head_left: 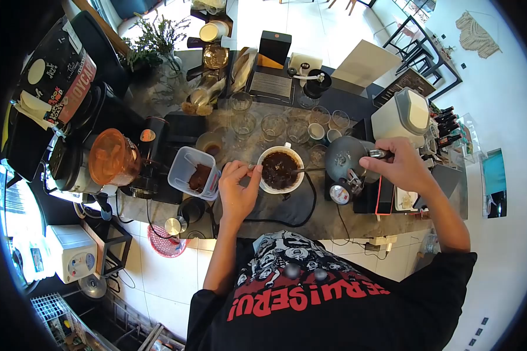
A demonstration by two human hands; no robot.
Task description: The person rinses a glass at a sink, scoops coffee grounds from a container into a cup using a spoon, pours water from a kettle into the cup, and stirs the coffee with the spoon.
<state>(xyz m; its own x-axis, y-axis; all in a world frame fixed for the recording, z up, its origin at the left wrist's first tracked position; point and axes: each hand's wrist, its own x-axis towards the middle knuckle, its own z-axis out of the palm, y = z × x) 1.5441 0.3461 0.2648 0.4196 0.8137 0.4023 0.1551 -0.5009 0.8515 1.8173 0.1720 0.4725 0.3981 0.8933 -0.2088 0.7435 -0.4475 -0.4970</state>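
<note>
A white cup (298,159) stands on the counter in front of me, with dark brown liquid and coffee grounds (280,169) inside. My right hand (401,167) is closed around the handle of a grey gooseneck kettle (341,157). Its thin spout reaches left to the cup's right rim, and a round dial thermometer (339,194) sits on the kettle. At the cup's left rim, my left hand (240,190) has thumb and forefinger pinched together on a small greyish thing, too small to name. Left of that hand is a clear plastic container (184,164) with brown ground coffee (199,177).
Several empty glasses (272,126) stand behind the cup. A coffee grinder (152,155) and an orange-lidded container (114,157) are on the left. A dark mat (281,209) with a cable lies below the cup. A white canister (401,117) stands at the right.
</note>
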